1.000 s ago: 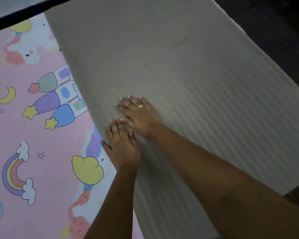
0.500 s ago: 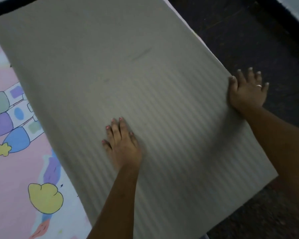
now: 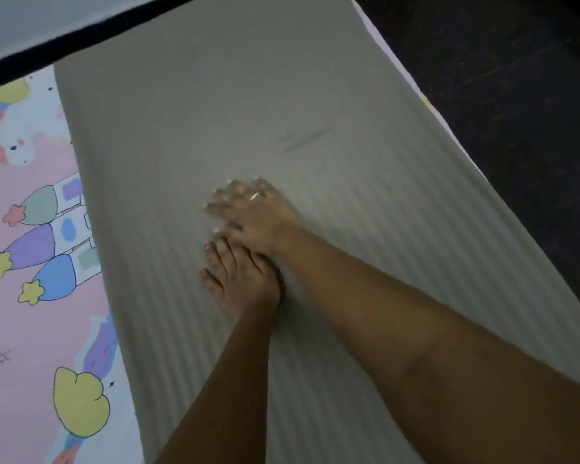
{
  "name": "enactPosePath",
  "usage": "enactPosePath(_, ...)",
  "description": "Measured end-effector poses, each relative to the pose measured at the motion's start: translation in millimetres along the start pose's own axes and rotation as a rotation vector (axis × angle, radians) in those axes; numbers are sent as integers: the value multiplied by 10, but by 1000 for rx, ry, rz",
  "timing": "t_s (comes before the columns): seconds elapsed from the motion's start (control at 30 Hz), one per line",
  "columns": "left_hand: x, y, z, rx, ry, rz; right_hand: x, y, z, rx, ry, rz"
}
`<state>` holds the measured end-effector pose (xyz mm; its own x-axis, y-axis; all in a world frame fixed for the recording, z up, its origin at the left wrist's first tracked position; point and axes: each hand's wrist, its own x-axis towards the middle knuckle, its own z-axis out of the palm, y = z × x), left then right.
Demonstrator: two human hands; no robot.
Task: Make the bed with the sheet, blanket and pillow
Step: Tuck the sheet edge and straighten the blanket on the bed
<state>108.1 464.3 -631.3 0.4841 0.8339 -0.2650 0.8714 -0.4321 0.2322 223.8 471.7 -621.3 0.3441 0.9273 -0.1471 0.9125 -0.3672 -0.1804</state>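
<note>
Two of three items in view. Sheet (image 3: 31,329) spread on bed, showing along left side. Blanket (image 3: 315,95) lies over it, from far edge down right side. Pillow not seen. Left hand (image 3: 245,283) and right hand (image 3: 258,212) (blurred) lie flat mid-blanket, touching each other; fingers straight, grip on nothing. Judgement: sheet done; blanket being smoothed, not yet covering left side; pillow left.

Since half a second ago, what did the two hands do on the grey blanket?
The right hand swept back from the right edge of the grey blanket to its middle, beside the left hand. Nothing was gripped or let go. The left hand stayed flat on the blanket, over the cartoon sheet.
</note>
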Motion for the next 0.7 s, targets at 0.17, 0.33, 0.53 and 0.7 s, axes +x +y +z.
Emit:
enactPosePath(0.17, 9, 26, 66, -2, 65, -23, -325, 1139, -132, -50, 160, 300)
enactPosePath(0.33, 14, 56, 39, 14, 39, -18, -616, 1739, -323, -58, 201, 534)
enactPosePath(0.53, -17, 41, -67, -12, -52, -37, -1120, 1920, -349, 112, 299, 793)
enactPosePath(0.7, -851, 34, 49, 18, -72, -55, -1891, 1723, -259, 260, 283, 910)
